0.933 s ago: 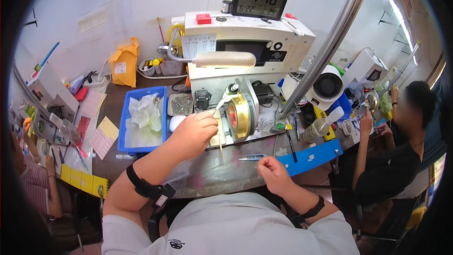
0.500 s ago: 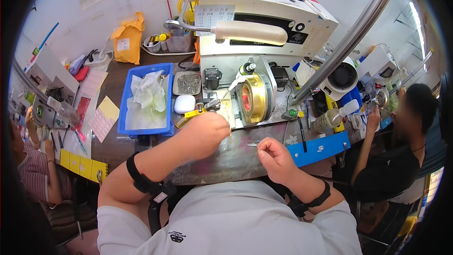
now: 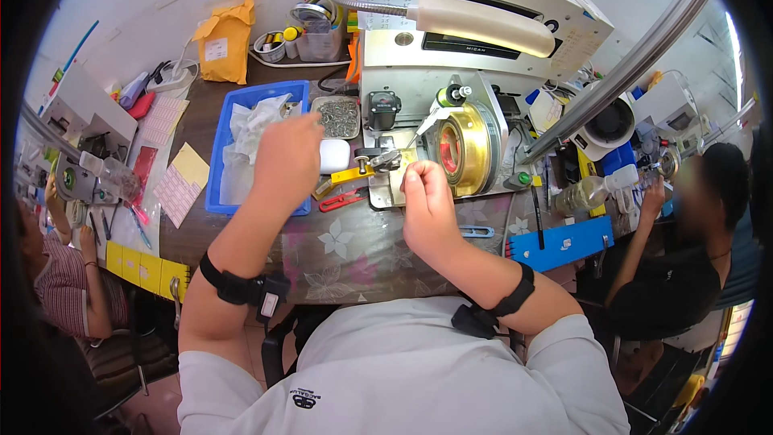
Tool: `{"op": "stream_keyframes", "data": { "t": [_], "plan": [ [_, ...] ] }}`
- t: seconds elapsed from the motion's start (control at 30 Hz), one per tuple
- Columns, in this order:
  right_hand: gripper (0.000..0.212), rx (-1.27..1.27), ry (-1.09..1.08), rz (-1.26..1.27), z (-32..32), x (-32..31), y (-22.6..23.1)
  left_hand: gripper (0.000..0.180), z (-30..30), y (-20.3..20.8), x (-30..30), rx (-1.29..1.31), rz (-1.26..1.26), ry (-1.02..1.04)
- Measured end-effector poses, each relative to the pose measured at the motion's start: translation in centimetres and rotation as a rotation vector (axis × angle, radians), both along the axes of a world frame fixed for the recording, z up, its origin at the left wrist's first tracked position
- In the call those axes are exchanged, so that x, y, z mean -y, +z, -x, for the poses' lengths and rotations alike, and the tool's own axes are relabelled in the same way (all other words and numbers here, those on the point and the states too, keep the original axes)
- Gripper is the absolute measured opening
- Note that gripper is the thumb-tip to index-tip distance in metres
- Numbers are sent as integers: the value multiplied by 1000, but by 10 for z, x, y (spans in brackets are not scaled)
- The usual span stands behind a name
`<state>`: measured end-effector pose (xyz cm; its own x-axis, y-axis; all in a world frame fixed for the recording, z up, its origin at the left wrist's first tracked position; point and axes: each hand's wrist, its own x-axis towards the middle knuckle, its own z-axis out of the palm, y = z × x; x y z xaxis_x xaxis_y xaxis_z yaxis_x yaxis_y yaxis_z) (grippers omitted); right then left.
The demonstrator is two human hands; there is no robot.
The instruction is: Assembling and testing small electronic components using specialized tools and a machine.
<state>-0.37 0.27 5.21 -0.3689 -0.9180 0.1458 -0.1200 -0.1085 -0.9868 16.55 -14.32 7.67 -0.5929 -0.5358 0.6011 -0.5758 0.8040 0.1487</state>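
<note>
My left hand is over the right side of a blue tray lined with crumpled white sheet. Its fingertips are by the near left edge of a small dish of small metal pieces; most of its fingers are hidden behind the hand. My right hand is closed with thumb and fingers together, in front of the machine's gold wheel. Anything within that pinch is too small to name. A small metal clamp fixture with a yellow arm is just left of my right fingertips.
Red-handled snips and a white case lie between my hands. A lamp with a pale tube head hangs over the white machine. A blue binder is at right, a yellow one at left. People work on both sides.
My left hand has gone from in front of the machine, up and left to the blue tray and dish. My right hand has moved up and left toward the wheel, uncovering a blue-handled tool.
</note>
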Motion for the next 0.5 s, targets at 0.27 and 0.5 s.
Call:
{"op": "stream_keyframes", "data": {
  "t": [0.27, 0.5],
  "plan": [
    [14, 103, -149, 32, 7, 31, -14, 18, 1, -12, -50, 101, -174, -133],
    [12, 133, -122, 27, 6, 32, -15, 20, 9, -19, -44, 210, -13, -132]
  ]
}}
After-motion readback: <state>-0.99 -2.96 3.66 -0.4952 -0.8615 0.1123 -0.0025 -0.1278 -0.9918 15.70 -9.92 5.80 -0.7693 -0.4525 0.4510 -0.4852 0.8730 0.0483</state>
